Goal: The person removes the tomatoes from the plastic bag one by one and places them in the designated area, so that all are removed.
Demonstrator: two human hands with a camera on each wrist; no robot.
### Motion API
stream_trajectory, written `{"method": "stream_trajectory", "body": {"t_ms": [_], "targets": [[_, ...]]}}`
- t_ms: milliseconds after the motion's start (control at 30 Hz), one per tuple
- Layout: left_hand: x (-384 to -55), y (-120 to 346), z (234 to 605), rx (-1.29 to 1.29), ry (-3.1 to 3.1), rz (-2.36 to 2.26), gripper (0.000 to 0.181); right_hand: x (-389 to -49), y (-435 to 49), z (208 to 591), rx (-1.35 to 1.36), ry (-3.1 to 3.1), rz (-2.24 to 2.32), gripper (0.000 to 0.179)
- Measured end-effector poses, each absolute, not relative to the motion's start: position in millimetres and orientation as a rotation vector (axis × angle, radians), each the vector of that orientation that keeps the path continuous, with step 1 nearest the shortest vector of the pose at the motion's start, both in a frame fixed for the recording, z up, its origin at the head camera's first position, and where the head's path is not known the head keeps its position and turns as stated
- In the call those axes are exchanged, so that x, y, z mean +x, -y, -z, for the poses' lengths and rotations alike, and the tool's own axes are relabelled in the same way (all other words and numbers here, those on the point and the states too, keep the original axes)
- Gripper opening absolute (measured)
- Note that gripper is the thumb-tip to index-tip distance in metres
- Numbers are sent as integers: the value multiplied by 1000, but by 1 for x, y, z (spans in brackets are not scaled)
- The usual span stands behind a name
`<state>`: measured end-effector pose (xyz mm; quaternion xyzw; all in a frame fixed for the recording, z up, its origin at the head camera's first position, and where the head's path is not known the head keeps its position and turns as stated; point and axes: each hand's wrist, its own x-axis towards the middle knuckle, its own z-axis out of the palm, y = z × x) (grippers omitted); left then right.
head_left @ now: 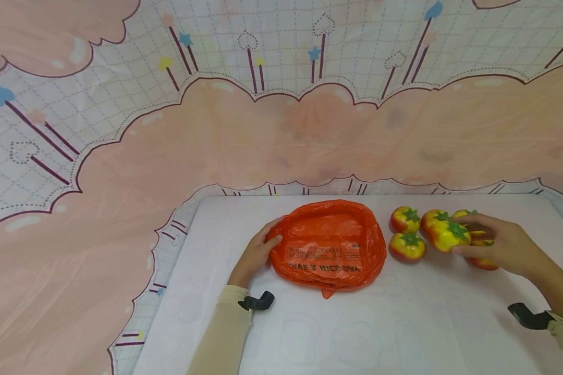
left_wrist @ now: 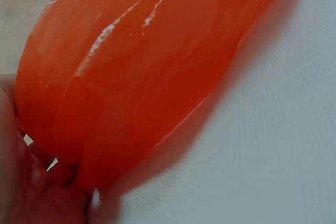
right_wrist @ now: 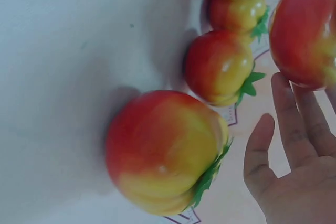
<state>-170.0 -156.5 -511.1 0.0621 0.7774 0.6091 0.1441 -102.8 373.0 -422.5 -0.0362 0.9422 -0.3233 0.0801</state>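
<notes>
An orange-red plastic bag (head_left: 326,245) lies spread on the table with a rounded, rolled-back rim and printed lettering inside. My left hand (head_left: 257,250) grips its left side, thumb over the rim and fingers at the outside; in the left wrist view the bag (left_wrist: 136,87) fills the middle, beside the hand (left_wrist: 37,182). At the right, my right hand (head_left: 506,242) holds a red-and-yellow toy tomato (head_left: 450,237) with green leaves between thumb and fingers. The right wrist view shows this tomato (right_wrist: 304,32) raised at the fingertips, apart from the large tomato (right_wrist: 163,150) on the table.
Two tomatoes (head_left: 407,247) sit one behind the other just right of the bag. Several more lie behind and under the right hand, partly hidden, including one at the front (head_left: 485,263). The white table (head_left: 319,333) meets a patterned cloth backdrop (head_left: 291,135) at its far edge.
</notes>
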Motion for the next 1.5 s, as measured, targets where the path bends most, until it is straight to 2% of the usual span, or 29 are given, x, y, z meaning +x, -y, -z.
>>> {"method": "stream_trajectory", "body": {"t_ms": [300, 567, 800, 967, 1500], "targets": [[-170, 157, 511, 187, -2242, -1759, 45, -96, -372, 429, -59, -2907, 875, 76], [-171, 155, 511, 166, -2248, -1751, 47, -93, -371, 437, -80, -2953, 847, 75], [-166, 153, 499, 170, -2253, -1732, 49, -93, -371, 443, -69, -2940, 813, 80], [-171, 156, 511, 179, -2251, -1750, 47, -93, -369, 445, -61, -2916, 792, 83], [-168, 156, 509, 190, -2248, -1752, 45, -95, -370, 464, -87, -2995, 751, 78]]}}
